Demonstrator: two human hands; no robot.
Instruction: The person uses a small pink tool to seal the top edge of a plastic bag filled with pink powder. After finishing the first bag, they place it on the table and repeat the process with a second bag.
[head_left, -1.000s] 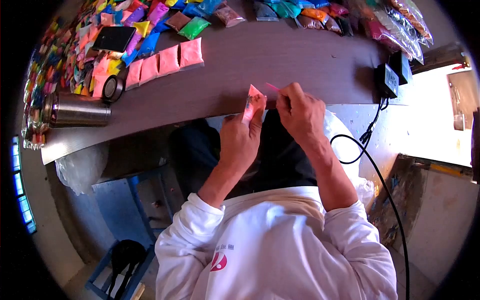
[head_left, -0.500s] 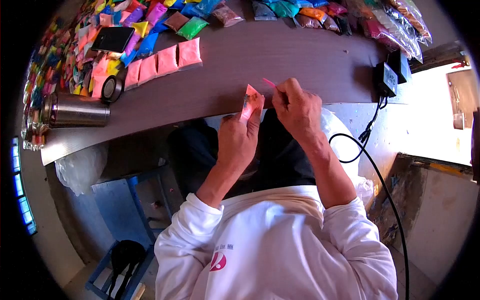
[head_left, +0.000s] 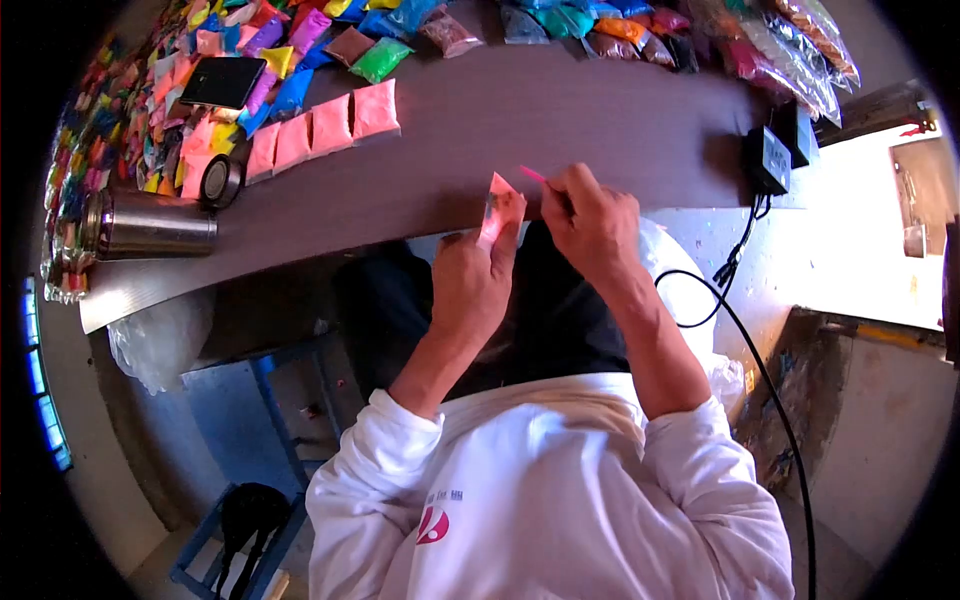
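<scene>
My left hand (head_left: 470, 280) is closed around a small pink packet (head_left: 497, 222), its pointed corner sticking up past the fingers. Just to the right, my right hand (head_left: 595, 225) pinches a thin bright-pink piece (head_left: 533, 174), whose tip points left toward the packet's top; its kind is too small to make out. Both hands are at the front edge of the dark table (head_left: 450, 130), over my lap. Beyond them lies a row of several pink packets (head_left: 331, 125), side by side.
Many colourful packets (head_left: 380, 60) cover the table's back and left. A black phone (head_left: 222, 82) rests on them. Near the left edge are a steel flask (head_left: 150, 225) lying down and a round dark lid (head_left: 221, 181). Black adapters (head_left: 768, 160) with a cable (head_left: 770, 350) are at right.
Both hands keep their hold. The pink piece in my right hand has tilted and shifted slightly left and down. The rest of the scene shifts slightly with the camera.
</scene>
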